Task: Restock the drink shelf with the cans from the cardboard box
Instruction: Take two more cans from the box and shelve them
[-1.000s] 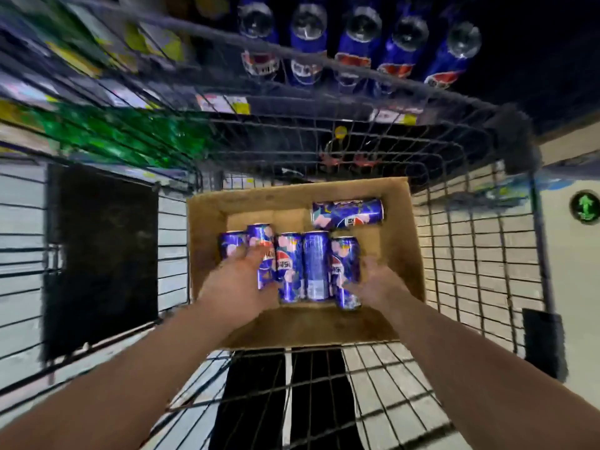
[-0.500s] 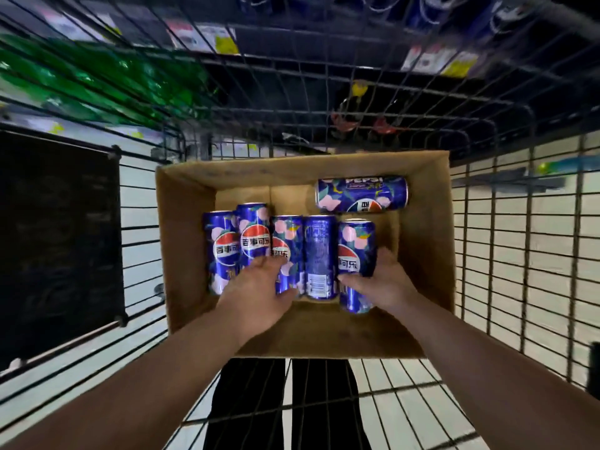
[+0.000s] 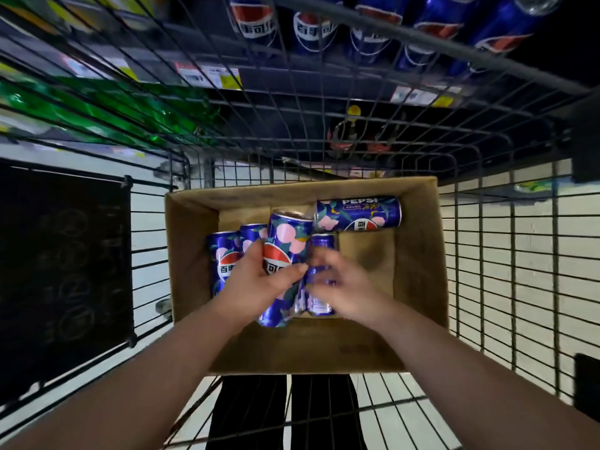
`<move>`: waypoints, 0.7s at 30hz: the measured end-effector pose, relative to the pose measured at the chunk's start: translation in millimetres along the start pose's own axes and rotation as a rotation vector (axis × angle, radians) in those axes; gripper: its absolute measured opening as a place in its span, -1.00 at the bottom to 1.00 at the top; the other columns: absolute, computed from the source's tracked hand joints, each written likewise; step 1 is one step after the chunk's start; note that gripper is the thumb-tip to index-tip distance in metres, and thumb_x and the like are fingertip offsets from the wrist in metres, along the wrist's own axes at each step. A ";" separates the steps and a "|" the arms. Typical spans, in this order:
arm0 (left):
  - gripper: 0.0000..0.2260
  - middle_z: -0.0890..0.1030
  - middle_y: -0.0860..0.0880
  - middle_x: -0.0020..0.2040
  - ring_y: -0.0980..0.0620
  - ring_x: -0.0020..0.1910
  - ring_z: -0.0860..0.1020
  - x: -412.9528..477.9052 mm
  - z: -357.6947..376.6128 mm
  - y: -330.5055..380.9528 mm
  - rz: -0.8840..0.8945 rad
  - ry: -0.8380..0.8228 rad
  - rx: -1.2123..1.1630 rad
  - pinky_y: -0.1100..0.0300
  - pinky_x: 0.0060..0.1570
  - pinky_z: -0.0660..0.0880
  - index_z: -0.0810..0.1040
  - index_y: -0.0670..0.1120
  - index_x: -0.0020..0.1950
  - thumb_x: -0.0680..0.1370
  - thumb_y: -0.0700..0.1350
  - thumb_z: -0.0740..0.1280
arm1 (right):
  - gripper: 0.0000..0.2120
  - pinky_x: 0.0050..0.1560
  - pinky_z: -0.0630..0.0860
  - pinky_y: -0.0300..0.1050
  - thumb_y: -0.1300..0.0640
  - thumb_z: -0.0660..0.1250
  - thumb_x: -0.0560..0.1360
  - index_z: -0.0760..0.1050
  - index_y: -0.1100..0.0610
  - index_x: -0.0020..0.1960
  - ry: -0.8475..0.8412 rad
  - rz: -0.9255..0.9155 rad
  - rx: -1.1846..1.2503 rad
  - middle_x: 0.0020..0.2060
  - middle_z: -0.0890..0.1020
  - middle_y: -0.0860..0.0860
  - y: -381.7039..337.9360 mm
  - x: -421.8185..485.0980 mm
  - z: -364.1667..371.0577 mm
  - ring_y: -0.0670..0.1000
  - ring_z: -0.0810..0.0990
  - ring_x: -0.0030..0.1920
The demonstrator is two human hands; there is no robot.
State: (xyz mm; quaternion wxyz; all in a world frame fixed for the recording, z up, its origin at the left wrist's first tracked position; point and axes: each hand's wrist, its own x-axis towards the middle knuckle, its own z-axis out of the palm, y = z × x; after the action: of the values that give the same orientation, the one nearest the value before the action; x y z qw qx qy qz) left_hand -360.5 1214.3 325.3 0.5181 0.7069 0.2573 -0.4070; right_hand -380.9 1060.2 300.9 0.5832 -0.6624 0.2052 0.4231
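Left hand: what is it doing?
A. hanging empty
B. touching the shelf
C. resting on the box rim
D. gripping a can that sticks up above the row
D: the left hand wraps round a can that stands higher than the row lying in the box.

The open brown cardboard box [image 3: 418,254] sits in a wire cart [image 3: 480,254]. Inside are slim blue cans with pink peach prints and a red-white-blue logo. One can [image 3: 287,245] is raised and tilted, top end far, gripped by the left hand [image 3: 256,287]. Two cans [image 3: 224,254] lie side by side at the left. Another can [image 3: 321,251] lies under the blurred right hand [image 3: 344,287]; the grip is unclear. A crosswise can [image 3: 358,212] lies at the far right. Beyond, the drink shelf [image 3: 292,79] holds blue drinks.
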 end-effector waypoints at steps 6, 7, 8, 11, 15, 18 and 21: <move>-0.69 0.64 -0.06 0.02 -0.03 0.01 0.62 5.8 -16.6 -21.1 -0.028 0.079 -0.043 -0.04 0.11 0.55 0.44 0.04 0.08 0.41 -0.08 0.46 | -0.76 -0.05 0.54 -0.06 -0.08 0.36 0.44 0.50 0.06 -0.03 0.472 0.406 0.498 -0.16 0.56 -0.01 16.5 48.7 -31.4 0.00 0.56 -0.09; -0.70 0.64 -0.04 0.01 -0.01 0.01 0.62 5.6 -18.7 -23.7 -0.026 0.088 -0.057 0.01 0.09 0.55 0.44 0.05 0.08 0.42 -0.11 0.45 | -0.71 -0.11 0.53 -0.11 -0.13 0.37 0.42 0.50 0.07 -0.05 0.481 0.426 0.618 -0.19 0.55 -0.01 13.8 55.5 -33.1 -0.03 0.55 -0.15; -0.70 0.64 -0.01 0.00 0.02 0.00 0.62 5.5 -20.8 -26.2 -0.022 0.096 -0.067 0.06 0.07 0.56 0.44 0.05 0.09 0.43 -0.12 0.44 | -0.69 -0.15 0.53 -0.16 -0.14 0.37 0.41 0.49 0.09 -0.06 0.487 0.415 0.718 -0.22 0.54 0.00 11.1 63.0 -34.1 -0.06 0.54 -0.19; -0.66 0.64 0.06 -0.02 0.10 -0.03 0.61 4.4 -27.9 -33.6 -0.018 0.120 -0.053 0.17 -0.01 0.55 0.44 0.05 0.14 0.42 -0.09 0.45 | -0.61 -0.22 0.50 -0.24 -0.09 0.38 0.44 0.46 0.11 0.14 0.530 0.355 0.901 -0.22 0.52 0.01 0.8 81.2 -31.3 -0.09 0.52 -0.21; -0.63 0.64 0.07 -0.01 0.10 -0.03 0.61 2.2 -35.8 -41.0 -0.031 0.141 -0.026 0.15 0.01 0.54 0.41 0.04 0.16 0.41 -0.07 0.45 | -0.62 -0.28 0.47 -0.24 -0.05 0.43 0.39 0.47 0.08 0.13 0.614 0.392 0.951 -0.20 0.57 -0.01 -1.8 91.2 -27.7 -0.09 0.53 -0.24; -0.62 0.65 0.05 -0.01 0.06 -0.02 0.62 -1.6 -38.0 -43.0 -0.046 0.138 -0.024 0.08 0.04 0.55 0.42 0.05 0.15 0.40 -0.05 0.46 | -0.57 -0.49 0.47 -0.32 -0.01 0.46 0.36 0.48 0.07 0.17 0.665 0.332 0.943 -0.16 0.61 -0.03 -0.7 88.7 -25.0 -0.12 0.55 -0.34; -0.60 0.65 0.04 0.00 0.05 -0.02 0.63 -7.3 -39.5 -43.1 -0.052 0.130 -0.040 0.10 0.00 0.56 0.43 0.04 0.17 0.39 -0.05 0.47 | -0.51 -0.58 0.42 -0.39 0.08 0.48 0.34 0.44 0.10 0.23 0.777 0.247 0.921 -0.07 0.63 0.01 -6.1 77.6 -23.6 -0.10 0.56 -0.38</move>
State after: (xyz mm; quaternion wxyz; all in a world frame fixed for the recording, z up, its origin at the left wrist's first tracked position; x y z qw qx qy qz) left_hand -386.1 1266.2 314.1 0.5035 0.7143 0.3168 -0.3686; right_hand -325.3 1056.5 241.6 0.6387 -0.4198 0.6395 0.0829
